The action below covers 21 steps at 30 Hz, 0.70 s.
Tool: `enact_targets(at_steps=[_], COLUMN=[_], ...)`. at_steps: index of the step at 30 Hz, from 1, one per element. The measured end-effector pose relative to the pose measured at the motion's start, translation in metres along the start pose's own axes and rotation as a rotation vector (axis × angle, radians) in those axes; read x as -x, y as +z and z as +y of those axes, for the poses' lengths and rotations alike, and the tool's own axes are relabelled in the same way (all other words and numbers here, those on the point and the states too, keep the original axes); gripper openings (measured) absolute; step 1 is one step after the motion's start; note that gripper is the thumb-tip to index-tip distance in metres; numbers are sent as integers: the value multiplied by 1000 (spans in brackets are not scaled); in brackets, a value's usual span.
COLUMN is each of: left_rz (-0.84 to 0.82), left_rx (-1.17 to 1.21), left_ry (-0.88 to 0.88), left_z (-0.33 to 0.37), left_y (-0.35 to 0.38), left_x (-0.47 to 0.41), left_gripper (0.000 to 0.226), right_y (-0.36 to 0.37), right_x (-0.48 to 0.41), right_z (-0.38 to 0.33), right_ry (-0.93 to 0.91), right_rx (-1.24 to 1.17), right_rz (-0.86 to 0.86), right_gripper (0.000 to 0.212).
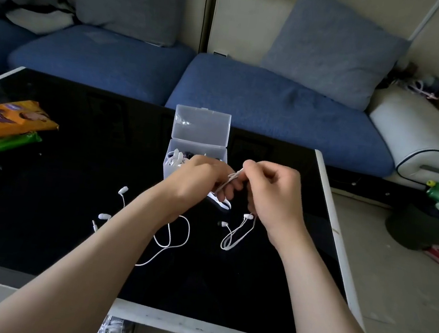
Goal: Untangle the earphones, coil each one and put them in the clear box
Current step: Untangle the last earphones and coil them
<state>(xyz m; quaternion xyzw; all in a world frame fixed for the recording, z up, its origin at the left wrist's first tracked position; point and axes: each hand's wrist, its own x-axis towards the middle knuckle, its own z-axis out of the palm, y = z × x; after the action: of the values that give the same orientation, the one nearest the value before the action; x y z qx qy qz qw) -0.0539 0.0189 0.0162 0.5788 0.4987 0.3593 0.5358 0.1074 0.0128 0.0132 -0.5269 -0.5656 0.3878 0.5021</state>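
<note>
On the black counter (39,227), one clear box (200,128) stood open just beyond the two hands. The left hand (197,177) and right hand (273,192) both pinched one white earphone (232,177) between them, its cord trailing toward the person. A second earphone (177,233) sprawled crosswise under the left forearm.

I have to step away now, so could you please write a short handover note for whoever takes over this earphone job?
Hands: left hand and right hand both pinch one white earphone cable between them, seemingly mid-coil; its buds trail below the right wrist.
The clear box: lid open, some earphones already inside.
Left to do: finish this coil, box it, then coil and box the loose earphone on the table.
</note>
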Motion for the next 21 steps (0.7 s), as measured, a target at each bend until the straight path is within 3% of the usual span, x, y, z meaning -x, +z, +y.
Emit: enact_targets(at_steps=[3, 6, 12, 16, 21], left_rz=[-51, -57, 159, 397, 407], left_rx=[158, 355, 535, 268, -88], left_ry=[-33, -57, -8, 71, 147], left_z=[6, 12, 10, -2, -10], left_y=[0, 1, 3, -3, -6], left_x=[1, 3, -1, -7, -8], left_gripper=[27, 22, 28, 24, 26], right_y=[-5, -6, 10, 22, 19], right_x=[-6, -10, -6, 1, 5], right_z=[14, 24, 26, 19, -1], right_ry=[13, 90, 141, 175, 108], right_rx=[69, 58, 241, 296, 112], right_rz=[114, 123, -226, -426, -395], right_gripper=[25, 26, 39, 34, 33])
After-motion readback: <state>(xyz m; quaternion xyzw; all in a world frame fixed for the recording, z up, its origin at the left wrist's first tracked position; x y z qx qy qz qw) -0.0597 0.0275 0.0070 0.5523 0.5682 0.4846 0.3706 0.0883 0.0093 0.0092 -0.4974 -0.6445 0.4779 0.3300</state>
